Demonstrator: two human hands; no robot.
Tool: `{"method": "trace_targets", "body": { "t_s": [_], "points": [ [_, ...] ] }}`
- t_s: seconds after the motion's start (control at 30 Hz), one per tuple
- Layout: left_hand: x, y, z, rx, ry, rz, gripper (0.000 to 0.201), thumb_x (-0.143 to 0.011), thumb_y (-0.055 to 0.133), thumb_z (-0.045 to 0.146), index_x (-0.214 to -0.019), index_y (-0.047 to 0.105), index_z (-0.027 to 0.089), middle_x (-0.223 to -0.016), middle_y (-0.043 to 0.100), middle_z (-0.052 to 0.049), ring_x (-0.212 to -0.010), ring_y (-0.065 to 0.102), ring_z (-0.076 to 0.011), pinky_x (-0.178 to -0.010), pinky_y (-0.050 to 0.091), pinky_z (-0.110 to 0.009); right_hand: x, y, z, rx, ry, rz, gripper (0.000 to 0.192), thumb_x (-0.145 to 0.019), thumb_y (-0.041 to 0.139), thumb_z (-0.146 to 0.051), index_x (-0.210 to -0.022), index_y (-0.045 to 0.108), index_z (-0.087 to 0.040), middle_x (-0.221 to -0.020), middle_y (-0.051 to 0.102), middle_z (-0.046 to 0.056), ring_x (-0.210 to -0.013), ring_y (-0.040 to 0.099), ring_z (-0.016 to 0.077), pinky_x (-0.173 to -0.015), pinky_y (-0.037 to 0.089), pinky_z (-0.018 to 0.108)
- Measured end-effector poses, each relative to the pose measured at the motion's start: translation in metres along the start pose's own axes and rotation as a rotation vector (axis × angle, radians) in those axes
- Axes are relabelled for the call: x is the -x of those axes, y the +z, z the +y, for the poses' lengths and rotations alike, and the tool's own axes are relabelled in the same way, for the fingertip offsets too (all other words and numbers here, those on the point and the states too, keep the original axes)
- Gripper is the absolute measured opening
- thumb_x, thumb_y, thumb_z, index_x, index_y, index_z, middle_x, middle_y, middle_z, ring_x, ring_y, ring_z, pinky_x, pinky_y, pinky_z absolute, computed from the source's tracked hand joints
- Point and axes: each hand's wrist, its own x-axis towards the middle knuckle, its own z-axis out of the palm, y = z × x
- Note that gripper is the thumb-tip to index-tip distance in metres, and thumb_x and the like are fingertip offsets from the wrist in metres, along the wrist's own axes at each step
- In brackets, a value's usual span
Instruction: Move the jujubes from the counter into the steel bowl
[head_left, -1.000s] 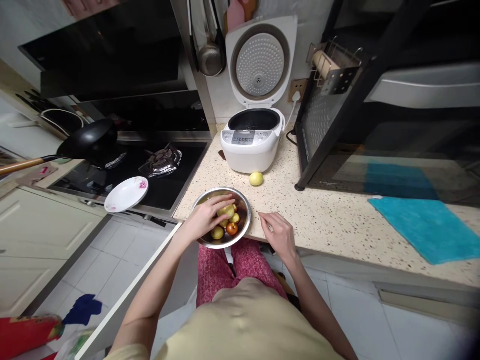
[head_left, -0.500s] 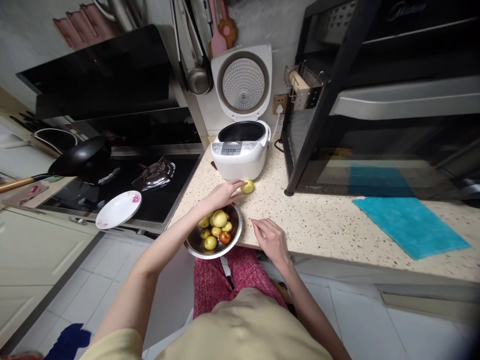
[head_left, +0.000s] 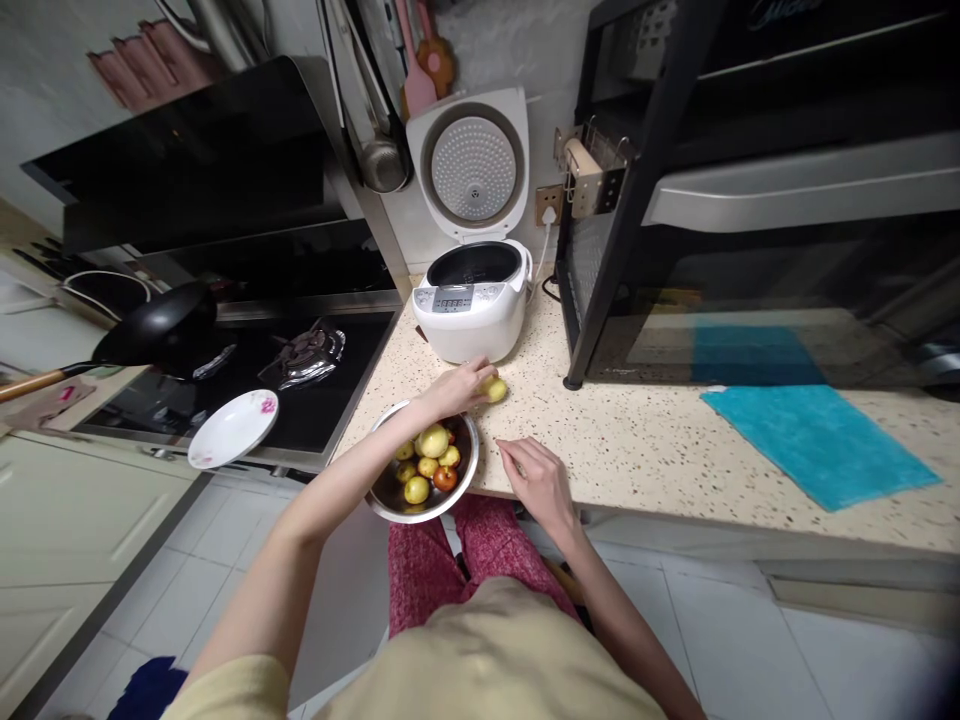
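Head view, looking down: the left hand (head_left: 456,388) reaches across the steel bowl (head_left: 380,492) to a yellow-green fruit (head_left: 495,389) lying on the speckled desk (head_left: 637,440). Its fingers curl over the near side of the fruit and touch it; whether they have closed fully around it is hard to tell from this angle. The fruit sits just in front of the white rice cooker (head_left: 471,315), whose lid (head_left: 469,160) stands open and upright against the wall.

The right hand (head_left: 534,480) rests on the desk just right of the bowl, fingers loosely curled and holding nothing. The bowl sits at the desk's front edge, partly overhanging it, and holds several yellow-green fruits (head_left: 433,440) and one red one (head_left: 444,478); the left forearm crosses over its left rim.

Left of the desk lies a black gas hob (head_left: 247,370) with a burner (head_left: 304,352), a white flowered plate (head_left: 233,428) on its front edge and a black wok (head_left: 161,325) further left. To the right stands a black rack (head_left: 600,260) carrying an oven (head_left: 787,200), with a turquoise cloth (head_left: 817,455) spread on the desk well away from the hands. Utensils (head_left: 382,160) hang on the wall above the cooker.
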Motion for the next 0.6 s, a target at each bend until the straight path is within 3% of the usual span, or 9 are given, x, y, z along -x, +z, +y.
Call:
{"method": "trace_targets", "body": {
  "t_s": [0.17, 0.4, 0.5, 0.6],
  "points": [
    [-0.010, 0.008, 0.003, 0.069, 0.076, -0.056, 0.043, -0.094, 0.069, 0.025, -0.134, 0.053, 0.019, -0.132, 0.064, -0.015, -0.105, 0.071, -0.0258, -0.087, 0.056, -0.036, 0.000, 0.000, 0.000, -0.010, 0.016, -0.010, 0.025, -0.105, 0.052, -0.016, -0.109, 0.077, -0.020, -0.094, 0.079, 0.007, -0.086, 0.073, 0.0197, -0.080, 0.057, 0.034],
    [-0.018, 0.015, 0.010, 0.153, 0.122, -0.049, 0.040, -0.084, 0.075, 0.021, -0.122, 0.064, 0.016, -0.123, 0.066, -0.015, -0.099, 0.072, -0.0258, -0.087, 0.057, -0.037, 0.001, -0.001, 0.001, -0.008, 0.017, -0.018, 0.026, -0.106, 0.051, -0.017, -0.110, 0.077, -0.020, -0.094, 0.079, 0.007, -0.087, 0.074, 0.0200, -0.080, 0.057, 0.034],
    [-0.014, 0.006, 0.011, 0.181, 0.120, -0.008, 0.043, -0.078, 0.080, 0.021, -0.118, 0.066, 0.018, -0.118, 0.067, -0.012, -0.099, 0.072, -0.0260, -0.087, 0.058, -0.037, 0.000, -0.001, 0.001, -0.006, 0.005, -0.012, 0.029, -0.107, 0.048, -0.019, -0.110, 0.077, -0.022, -0.094, 0.079, 0.007, -0.086, 0.074, 0.0203, -0.080, 0.058, 0.034],
    [0.003, -0.016, 0.013, 0.223, 0.092, 0.078, 0.044, -0.081, 0.076, 0.022, -0.124, 0.064, 0.018, -0.121, 0.067, -0.012, -0.100, 0.070, -0.0259, -0.088, 0.058, -0.039, 0.000, -0.002, 0.002, -0.007, -0.005, -0.009, 0.030, -0.108, 0.047, -0.021, -0.111, 0.077, -0.022, -0.094, 0.080, 0.007, -0.086, 0.074, 0.0205, -0.081, 0.059, 0.035]
  ]
}}
